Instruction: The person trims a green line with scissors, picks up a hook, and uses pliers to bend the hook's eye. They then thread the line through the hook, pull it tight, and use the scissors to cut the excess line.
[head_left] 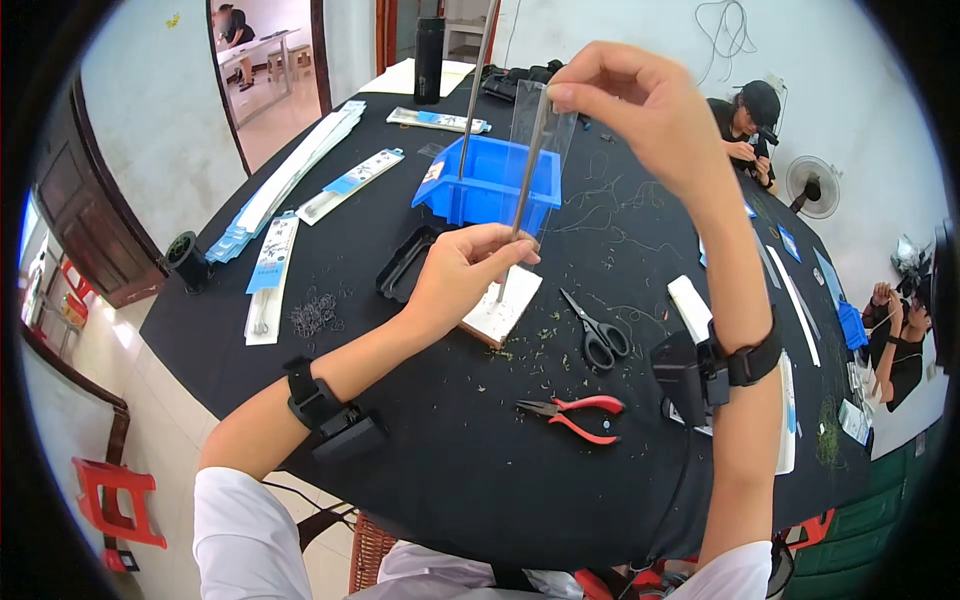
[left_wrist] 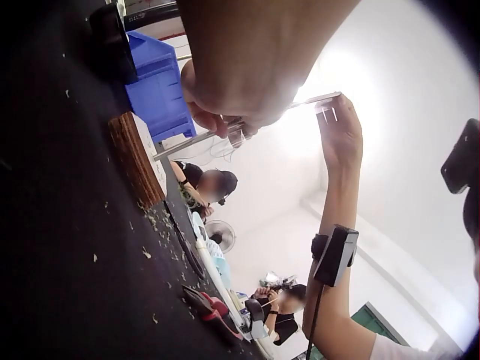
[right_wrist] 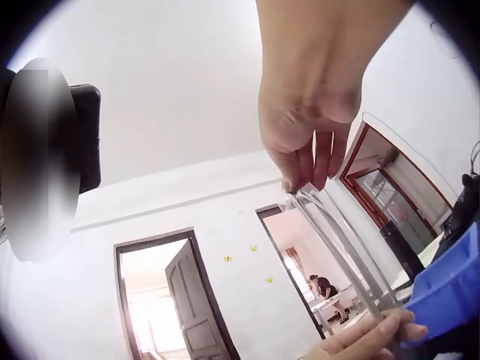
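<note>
Metal and, we judge, stiff, the rod (head_left: 531, 165) leans over the white-topped block (head_left: 517, 300), well inside the near edge of the tabletop (head_left: 440, 470), our right hand (head_left: 640, 110) pinching its top and our left hand (head_left: 462, 272) its lower shaft, sound holds given the light, slippery-looking clear sleeve (head_left: 557, 140).

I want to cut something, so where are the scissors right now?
In the head view, the scissors lie on the black tabletop, right of the white-topped block, just beyond the red-handled pliers.
</note>
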